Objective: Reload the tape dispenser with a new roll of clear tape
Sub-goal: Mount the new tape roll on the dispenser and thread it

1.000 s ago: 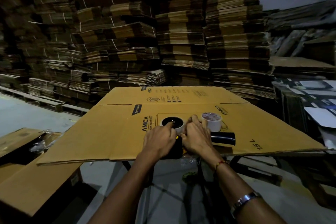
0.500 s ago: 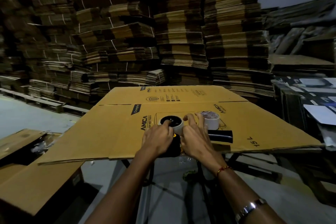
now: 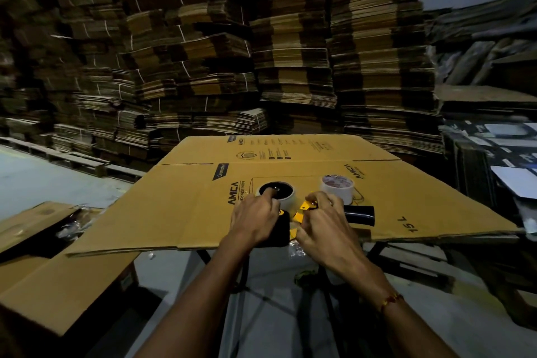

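Both hands are on the tape dispenser (image 3: 286,219), sitting dead center of the frame on a flattened cardboard box (image 3: 180,206) that covers the bench. Left hand (image 3: 255,219) lies over the black body, one finger poking onto the clear tape roll (image 3: 277,195) sitting on the dispenser. Right hand (image 3: 325,225) is pinching the yellow front bit. A 2nd tape roll (image 3: 338,187) stands just behind the right hand. Bundled cardboard stacks (image 3: 203,52) fill the whole top half.
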{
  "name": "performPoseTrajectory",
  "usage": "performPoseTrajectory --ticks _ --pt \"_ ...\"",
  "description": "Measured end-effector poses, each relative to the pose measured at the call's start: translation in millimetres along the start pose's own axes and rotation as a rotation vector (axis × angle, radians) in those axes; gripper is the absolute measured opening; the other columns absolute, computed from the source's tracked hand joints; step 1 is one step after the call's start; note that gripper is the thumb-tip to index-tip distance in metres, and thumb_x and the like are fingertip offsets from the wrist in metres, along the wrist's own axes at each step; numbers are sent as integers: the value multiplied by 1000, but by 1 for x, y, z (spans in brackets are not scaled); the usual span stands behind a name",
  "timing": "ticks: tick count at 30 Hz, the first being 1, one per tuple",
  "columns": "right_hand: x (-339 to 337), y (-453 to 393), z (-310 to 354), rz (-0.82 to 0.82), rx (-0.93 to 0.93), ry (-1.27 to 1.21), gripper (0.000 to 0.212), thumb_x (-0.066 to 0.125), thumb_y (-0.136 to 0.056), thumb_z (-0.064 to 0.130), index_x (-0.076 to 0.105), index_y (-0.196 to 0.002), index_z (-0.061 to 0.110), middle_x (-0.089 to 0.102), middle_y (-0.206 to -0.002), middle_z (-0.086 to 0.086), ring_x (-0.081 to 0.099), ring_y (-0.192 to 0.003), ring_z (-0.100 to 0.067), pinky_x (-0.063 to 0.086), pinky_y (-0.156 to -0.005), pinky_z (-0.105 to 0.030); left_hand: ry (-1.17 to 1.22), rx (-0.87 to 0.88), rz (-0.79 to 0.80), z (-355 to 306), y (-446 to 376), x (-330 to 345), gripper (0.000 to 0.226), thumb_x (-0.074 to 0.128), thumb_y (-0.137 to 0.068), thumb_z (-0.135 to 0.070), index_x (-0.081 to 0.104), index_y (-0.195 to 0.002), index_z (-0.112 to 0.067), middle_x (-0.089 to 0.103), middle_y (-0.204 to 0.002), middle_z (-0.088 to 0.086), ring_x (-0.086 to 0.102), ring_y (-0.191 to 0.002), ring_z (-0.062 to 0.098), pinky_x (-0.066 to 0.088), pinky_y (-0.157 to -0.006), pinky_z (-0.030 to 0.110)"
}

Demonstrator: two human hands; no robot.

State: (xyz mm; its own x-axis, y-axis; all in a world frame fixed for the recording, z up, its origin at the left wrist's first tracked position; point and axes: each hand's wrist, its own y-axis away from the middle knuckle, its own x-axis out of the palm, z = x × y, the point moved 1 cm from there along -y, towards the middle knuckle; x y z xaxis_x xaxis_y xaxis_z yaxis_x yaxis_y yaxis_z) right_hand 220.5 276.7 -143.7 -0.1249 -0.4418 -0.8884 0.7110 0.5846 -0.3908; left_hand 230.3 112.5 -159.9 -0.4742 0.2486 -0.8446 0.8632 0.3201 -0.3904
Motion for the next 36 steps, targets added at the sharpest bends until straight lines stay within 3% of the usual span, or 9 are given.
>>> performPoseTrajectory --ticks 2,10,13,20,25,28,30,33,36 --pt "-5 5 0 25 21 -57 25 56 -93 29 55 -69 21 37 -146 -3 25 -138 -23 37 -107 -34 16 -4 -4 1 0 1 39 28 -104 -30 50 -131 -14 65 -116 19 56 -107 36 39 -91 45" --pt "-16 8 5 101 76 -195 25 64 -90 21 67 -74 2 29 -159 -2 39 -139 -18 37 -103 -26 69 -15 5 1 -1 2 40 28 -104 -28 50 -135 -16 64 -121 16 50 -111 30 34 -95 44" --pt "-19 6 3 118 106 -240 23 65 -91 20 66 -78 1 28 -160 1 42 -138 -17 38 -103 -29 94 -2 0 4 -6 5 40 28 -104 -27 50 -136 -18 64 -120 13 47 -111 28 31 -97 44" --pt "-13 -13 -8 115 119 -267 22 67 -88 19 66 -74 2 35 -157 -1 37 -143 -13 40 -103 -32 221 61 -61 12 -22 19 43 22 -98 -32 53 -127 -26 66 -118 6 47 -102 24 31 -97 45" --pt "-6 -19 -8 145 108 -231 21 68 -87 22 68 -71 8 25 -164 -3 29 -148 -18 35 -111 -38 102 21 -188 8 -21 16 37 29 -105 -42 46 -134 -27 49 -127 1 39 -117 21 27 -98 44" --pt "-7 -19 -5 166 107 -206 20 66 -87 21 69 -71 9 20 -166 -4 29 -148 -22 35 -111 -38 -31 12 -415 4 13 14 27 37 -102 -42 52 -117 -26 47 -118 0 42 -109 21 32 -89 42" --pt "-8 -19 -3 171 107 -195 22 65 -87 21 67 -69 10 23 -164 -4 34 -144 -24 38 -108 -37 -42 79 -481 1 45 23 20 43 -96 -37 54 -102 -22 53 -109 2 47 -100 24 34 -80 41" --pt "-11 -20 0 179 114 -185 22 65 -87 21 68 -71 7 36 -154 -8 40 -136 -26 41 -99 -36 5 193 -397 -6 76 44 17 53 -88 -36 57 -97 -21 54 -101 0 51 -92 22 34 -76 36" --pt "-13 -20 2 187 119 -174 22 65 -86 20 70 -71 5 40 -150 -10 41 -136 -27 41 -96 -35 106 143 -364 -18 79 53 23 56 -87 -43 56 -95 -22 54 -98 -2 51 -90 19 41 -75 37"
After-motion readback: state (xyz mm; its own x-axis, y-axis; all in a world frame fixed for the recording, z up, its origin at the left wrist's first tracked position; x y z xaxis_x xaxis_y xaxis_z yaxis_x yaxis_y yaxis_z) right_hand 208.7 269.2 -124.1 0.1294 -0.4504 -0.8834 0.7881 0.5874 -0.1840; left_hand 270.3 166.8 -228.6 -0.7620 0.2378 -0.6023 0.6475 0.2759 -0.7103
